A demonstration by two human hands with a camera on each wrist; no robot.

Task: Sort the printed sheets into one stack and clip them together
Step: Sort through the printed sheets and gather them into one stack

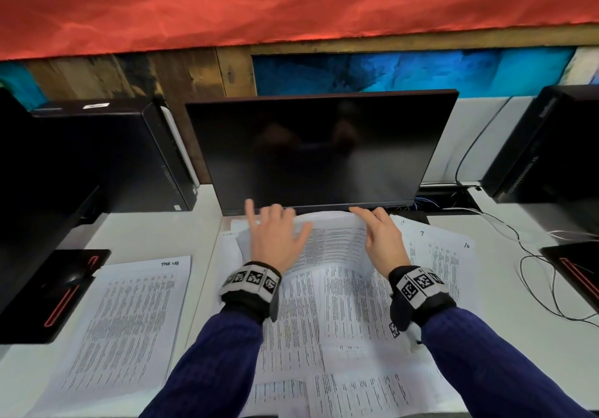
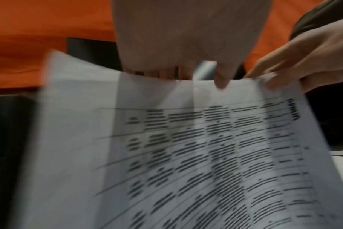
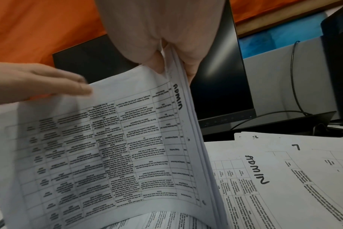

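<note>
A bundle of printed sheets (image 1: pixel 334 242) marked "ADMIN" is lifted off the desk in front of the monitor, bowed upward. My right hand (image 1: pixel 372 223) pinches its top right corner between thumb and fingers (image 3: pixel 157 62). My left hand (image 1: pixel 278 226) lies on the bundle's left part with straight, spread fingers (image 3: pixel 74 86). In the left wrist view the bundle (image 2: pixel 186 155) is blurred under my left hand (image 2: pixel 186 46). More loose printed sheets (image 1: pixel 324 320) lie overlapping on the desk beneath, one marked "ADMIN" (image 3: pixel 264 178). No clip is visible.
A separate sheet pile (image 1: pixel 129 320) lies to the left. A dark monitor (image 1: pixel 321 151) stands just behind the hands. Computer towers stand left (image 1: pixel 113 158) and right (image 1: pixel 544 145). Cables (image 1: pixel 534 265) trail at the right. A mouse on a black pad (image 1: pixel 74 275) sits far left.
</note>
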